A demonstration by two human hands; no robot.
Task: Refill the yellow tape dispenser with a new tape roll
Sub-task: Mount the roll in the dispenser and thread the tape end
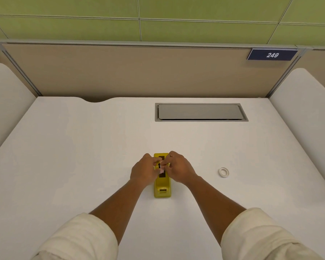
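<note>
Yellow plastic dispenser (162, 186) sits on the white desk (83, 147), low centre of the frame, long axis running away from us, cutter end nearest the bottom edge.

Head view, the only one we have. Both hands meet over the dispenser's middle slot. Left hand (144, 170) and right hand (178, 168) have their fingers curled in, tips pinched together on something small and pale with a dark part at the slot; we cannot tell whether it is the hub, an old core or a tape end, since the knuckles hide it. How tightly either hand grips, we cannot tell.

A white tape roll (223, 172) lies flat on the desk to the right of centre, well apart from the dispenser and from both hands. We judge it to be the new roll, not yet loaded.

A grey hatch (201, 112) is set in the desk towards the upper right, and a number plate (272, 54) reads 249 at the far upper right.

Risks, as we judge them:
- Neither hand pins the dispenser body, so an upward pull on the small part could lift or tip the whole thing.
- A small pinched part could slip and skitter off across the smooth desk.
- Seating the roll the wrong way round would leave the tape feeding sticky side up.
- Fingers working near the cutter end could catch on the teeth.
</note>
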